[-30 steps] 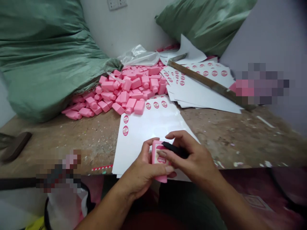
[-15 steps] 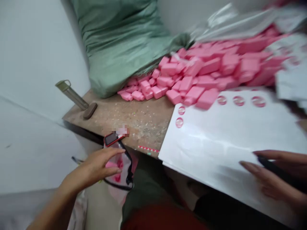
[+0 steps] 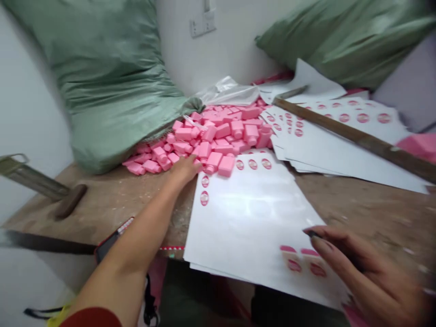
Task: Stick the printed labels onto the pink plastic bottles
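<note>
My left hand (image 3: 185,169) stretches forward, fingers apart, touching the near edge of a heap of pink plastic bottles (image 3: 218,136). The flat, square-shouldered bottles lie jumbled, and the hand holds none. My right hand (image 3: 361,268) rests at the lower right, over the corner of a white label sheet (image 3: 252,218). Its fingers grip a black pen-like tool (image 3: 315,235), mostly hidden by the hand. Close to those fingers lie pink-and-white labels (image 3: 303,261) on the sheet. Small oval labels (image 3: 252,164) line the sheet's far edge.
Green woven sacks (image 3: 105,81) bulge behind the wooden workbench (image 3: 102,204). A hammer (image 3: 44,188) lies at the left end, and a phone (image 3: 109,243) sits at the near edge. A long wooden handle (image 3: 361,138) crosses more label sheets (image 3: 340,145) at right.
The view has swung back right from the bench's left end. My left hand has moved from above a bag beside the bench to the pink heap. My right hand has moved down the sheet.
</note>
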`<state>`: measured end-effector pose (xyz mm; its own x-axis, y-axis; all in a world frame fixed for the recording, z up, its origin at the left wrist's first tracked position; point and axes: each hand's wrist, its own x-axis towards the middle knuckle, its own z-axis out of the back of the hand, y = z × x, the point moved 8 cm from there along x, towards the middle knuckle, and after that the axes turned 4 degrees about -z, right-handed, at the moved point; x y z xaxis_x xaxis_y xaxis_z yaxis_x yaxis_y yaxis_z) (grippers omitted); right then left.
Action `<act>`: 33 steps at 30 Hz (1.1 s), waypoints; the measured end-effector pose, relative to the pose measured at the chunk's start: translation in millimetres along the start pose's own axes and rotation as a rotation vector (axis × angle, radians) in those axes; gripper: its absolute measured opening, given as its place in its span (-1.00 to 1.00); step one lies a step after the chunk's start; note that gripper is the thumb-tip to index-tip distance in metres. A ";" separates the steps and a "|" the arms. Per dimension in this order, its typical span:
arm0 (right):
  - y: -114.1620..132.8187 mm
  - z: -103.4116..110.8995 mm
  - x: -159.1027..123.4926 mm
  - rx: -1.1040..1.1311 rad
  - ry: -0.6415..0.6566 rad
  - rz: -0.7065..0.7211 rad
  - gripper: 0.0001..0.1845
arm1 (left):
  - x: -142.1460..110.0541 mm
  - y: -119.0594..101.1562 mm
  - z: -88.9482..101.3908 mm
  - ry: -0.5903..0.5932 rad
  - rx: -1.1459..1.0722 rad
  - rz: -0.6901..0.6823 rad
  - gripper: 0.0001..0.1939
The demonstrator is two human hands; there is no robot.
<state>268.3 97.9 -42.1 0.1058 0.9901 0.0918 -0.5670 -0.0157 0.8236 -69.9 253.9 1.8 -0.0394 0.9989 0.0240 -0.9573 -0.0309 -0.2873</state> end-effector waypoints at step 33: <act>11.2 -4.5 -16.5 -0.434 0.170 0.167 -0.79 | -145.5 -157.7 -119.7 0.500 -1.934 0.479 -0.70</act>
<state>256.5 82.0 -37.0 -0.1300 0.9882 0.0805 -0.8567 -0.1528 0.4926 121.0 117.5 -70.9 0.2448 0.8551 -0.4570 0.5978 -0.5042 -0.6232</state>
